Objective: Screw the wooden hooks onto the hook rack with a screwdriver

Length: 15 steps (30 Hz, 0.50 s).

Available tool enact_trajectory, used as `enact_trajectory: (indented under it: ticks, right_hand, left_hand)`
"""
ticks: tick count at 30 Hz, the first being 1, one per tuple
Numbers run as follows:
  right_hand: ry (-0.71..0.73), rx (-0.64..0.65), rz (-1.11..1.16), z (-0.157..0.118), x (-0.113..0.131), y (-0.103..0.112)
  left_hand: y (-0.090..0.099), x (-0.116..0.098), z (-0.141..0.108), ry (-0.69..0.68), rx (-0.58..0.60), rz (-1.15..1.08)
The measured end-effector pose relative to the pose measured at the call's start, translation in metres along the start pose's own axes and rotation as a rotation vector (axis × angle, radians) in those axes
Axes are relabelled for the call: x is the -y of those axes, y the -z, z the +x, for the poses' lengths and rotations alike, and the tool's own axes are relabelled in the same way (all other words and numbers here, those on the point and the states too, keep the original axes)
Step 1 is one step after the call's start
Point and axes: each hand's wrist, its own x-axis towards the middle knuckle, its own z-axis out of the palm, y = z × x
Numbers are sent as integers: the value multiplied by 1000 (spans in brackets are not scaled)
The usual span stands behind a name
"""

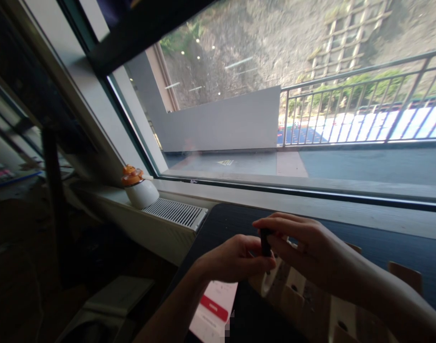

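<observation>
Head camera: left hand (234,259) and right hand (307,240) both pinch the dark cylinder (265,243), nearly upright, above the black table (235,216), in from its far-left corner; best keep both grips light, aligned, steady.

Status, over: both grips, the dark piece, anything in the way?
Left grip and right grip both on small dark cylinder. Holed wooden pieces partly hidden by right arm. Lit phone screen beside left forearm.
</observation>
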Motion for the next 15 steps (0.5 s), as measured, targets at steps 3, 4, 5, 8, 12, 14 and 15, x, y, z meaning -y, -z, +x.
enact_trajectory:
  ticks: [3,4,5,8,12,14,15]
  right_hand:
    - [30,-26,-29,1,-3,0]
    - [38,-39,-38,1,-4,-1]
    - [42,-50,-44,1,-6,-1]
    - [35,-78,-55,1,-9,-1]
    - [-8,-120,-70,1,-8,-1]
    - [-16,-112,-58,1,-7,-1]
    - [-15,-100,-44,1,-7,-1]
  left_hand:
    - [0,0,1,-13,-8,-8]
    - [-1,1,1,-13,-13,-4]
    - [-1,1,1,-13,-15,3]
    - [-2,2,1,-5,-22,38]
    - [-3,3,1,-1,-10,38]
    - [-3,3,2,-9,-2,19]
    - [-2,3,2,-13,2,12]
